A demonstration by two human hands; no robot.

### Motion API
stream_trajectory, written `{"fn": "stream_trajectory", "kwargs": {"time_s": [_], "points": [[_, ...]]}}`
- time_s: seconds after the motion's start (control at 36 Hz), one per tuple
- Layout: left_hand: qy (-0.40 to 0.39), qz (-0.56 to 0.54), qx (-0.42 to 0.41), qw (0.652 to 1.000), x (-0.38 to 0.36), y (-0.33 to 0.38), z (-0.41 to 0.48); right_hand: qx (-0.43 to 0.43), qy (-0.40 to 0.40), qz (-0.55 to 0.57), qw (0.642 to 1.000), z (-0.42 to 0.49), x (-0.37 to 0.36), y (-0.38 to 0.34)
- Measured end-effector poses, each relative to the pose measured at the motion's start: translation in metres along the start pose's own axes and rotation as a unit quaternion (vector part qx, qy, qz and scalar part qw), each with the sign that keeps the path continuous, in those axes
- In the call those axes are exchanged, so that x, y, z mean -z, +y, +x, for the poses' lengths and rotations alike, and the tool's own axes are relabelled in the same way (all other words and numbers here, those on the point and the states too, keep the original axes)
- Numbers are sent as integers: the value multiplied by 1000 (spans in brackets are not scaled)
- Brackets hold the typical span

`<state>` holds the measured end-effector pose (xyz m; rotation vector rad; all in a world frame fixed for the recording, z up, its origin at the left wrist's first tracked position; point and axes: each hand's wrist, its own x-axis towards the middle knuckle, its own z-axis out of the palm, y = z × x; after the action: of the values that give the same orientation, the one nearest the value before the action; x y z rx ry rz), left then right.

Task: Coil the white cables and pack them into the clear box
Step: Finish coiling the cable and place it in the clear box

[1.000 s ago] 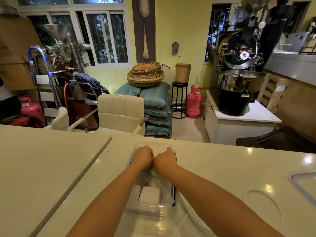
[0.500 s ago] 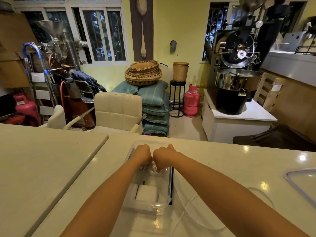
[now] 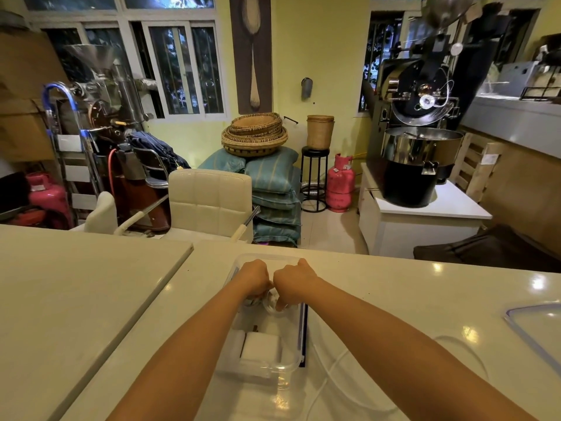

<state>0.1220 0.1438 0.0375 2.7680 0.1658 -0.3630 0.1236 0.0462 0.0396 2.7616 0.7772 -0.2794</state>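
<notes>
A clear box [image 3: 299,354] stands on the pale counter straight in front of me. My left hand [image 3: 255,278] and my right hand [image 3: 293,281] are side by side over its far half, fingers curled down, together gripping a small coil of white cable [image 3: 273,300] inside the box. A white charger block [image 3: 261,347] lies in the near half of the box. Another white cable [image 3: 328,378] lies loose on the counter to the right of the box, partly hidden under my right forearm.
The clear lid [image 3: 537,332] lies at the counter's right edge. A seam [image 3: 170,275] splits the counter into two slabs on the left. Behind the counter stand a cream chair [image 3: 209,202], stacked cushions, a pink gas cylinder [image 3: 340,183] and a roasting machine [image 3: 419,153].
Both hands stay together over the box with the coil. The loose cable on the right has come further into view as the view shifted slightly.
</notes>
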Motion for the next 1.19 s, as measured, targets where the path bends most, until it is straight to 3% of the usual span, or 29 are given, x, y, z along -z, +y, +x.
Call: {"fn": "stream_trajectory", "kwargs": {"time_s": [0.47, 1.19], "points": [[8, -36, 0, 999, 12, 0, -6, 8, 16, 137, 990, -14, 22, 17], [35, -69, -40, 996, 31, 12, -27, 36, 59, 169, 983, -44, 31, 40]]}}
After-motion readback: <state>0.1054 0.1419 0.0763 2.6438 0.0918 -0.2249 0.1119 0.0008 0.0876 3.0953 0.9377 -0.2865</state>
